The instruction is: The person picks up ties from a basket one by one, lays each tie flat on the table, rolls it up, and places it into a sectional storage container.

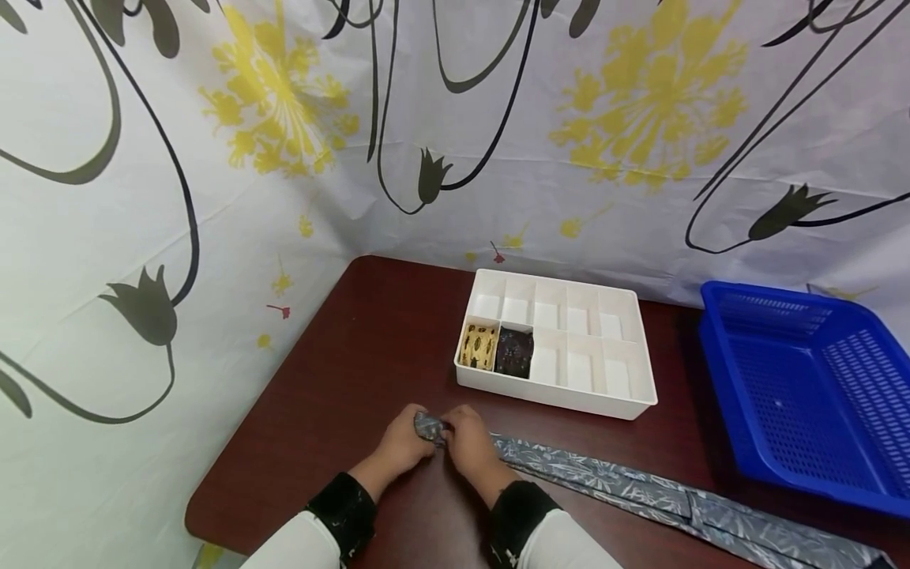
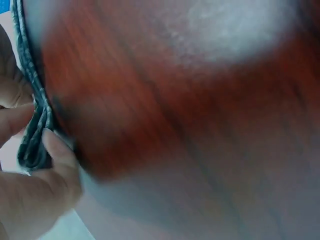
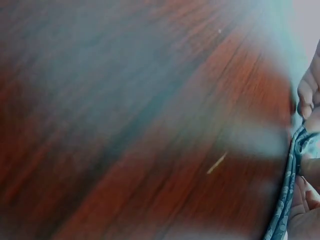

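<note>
A grey-blue necktie (image 1: 604, 480) with a pale leaf pattern stretches across the table from my hands to the lower right, folded lengthwise. My left hand (image 1: 404, 442) holds its near end, which is doubled over into a small roll. Right beside it, my right hand (image 1: 472, 442) pinches the same end from the other side. In the left wrist view the bent necktie (image 2: 32, 145) shows its layers between thumb and fingers. The right wrist view catches the necktie (image 3: 286, 200) at its right edge, with the fingers partly cut off.
Behind the hands stands a white divided box (image 1: 558, 394). Two of its front compartments hold a yellow patterned roll (image 1: 478, 348) and a dark patterned roll (image 1: 514, 352). A blue plastic basket (image 1: 778, 403) sits at the right. Flowered cloth (image 1: 498, 118) hangs behind the brown table (image 1: 320, 387).
</note>
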A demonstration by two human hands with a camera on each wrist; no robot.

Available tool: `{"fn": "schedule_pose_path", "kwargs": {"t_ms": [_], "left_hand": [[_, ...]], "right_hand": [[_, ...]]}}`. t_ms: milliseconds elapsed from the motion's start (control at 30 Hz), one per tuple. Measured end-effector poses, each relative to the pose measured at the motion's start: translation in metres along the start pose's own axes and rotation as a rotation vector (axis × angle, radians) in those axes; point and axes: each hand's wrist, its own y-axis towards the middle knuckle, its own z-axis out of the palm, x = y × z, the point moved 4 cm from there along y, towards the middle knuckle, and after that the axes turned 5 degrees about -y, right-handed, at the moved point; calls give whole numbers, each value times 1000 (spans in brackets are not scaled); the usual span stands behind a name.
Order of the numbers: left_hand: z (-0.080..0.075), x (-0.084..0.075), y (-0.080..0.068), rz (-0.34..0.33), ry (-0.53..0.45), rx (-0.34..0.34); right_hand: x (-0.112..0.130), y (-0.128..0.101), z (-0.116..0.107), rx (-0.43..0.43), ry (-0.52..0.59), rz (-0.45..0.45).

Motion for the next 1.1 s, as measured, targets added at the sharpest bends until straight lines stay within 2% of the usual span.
{"fn": "schedule_pose_path", "kwargs": {"t_ms": [100, 233, 333, 433, 533, 600, 700, 800, 900, 1100], "left_hand": [[3, 1, 1, 64, -64, 27], [4, -1, 4, 152, -73, 23], [5, -4, 7, 235, 24, 18], [10, -8, 10, 312, 154, 37], [16, -16, 12, 379, 286, 78], [21, -22, 12, 405, 349, 105], [28, -30, 12, 419, 439, 121], [33, -36, 12, 431, 520, 114], [37, -39, 13, 414, 588, 105], [43, -40, 16, 380, 667, 107]], "right_hand": [[-2, 1, 0, -22, 30, 10], [-5, -1, -3, -25, 52, 23], [-5, -2, -5, -40, 14, 1], [-7, -3, -8, -94, -54, -24], [-11, -4, -12, -135, -101, -4], [-16, -6, -14, -130, -108, 33], [-22, -9, -19, -118, -83, 71], [-27, -12, -24, -120, -7, 96], [-29, -16, -29, -127, 81, 105], [-31, -21, -36, -125, 84, 22]]}}
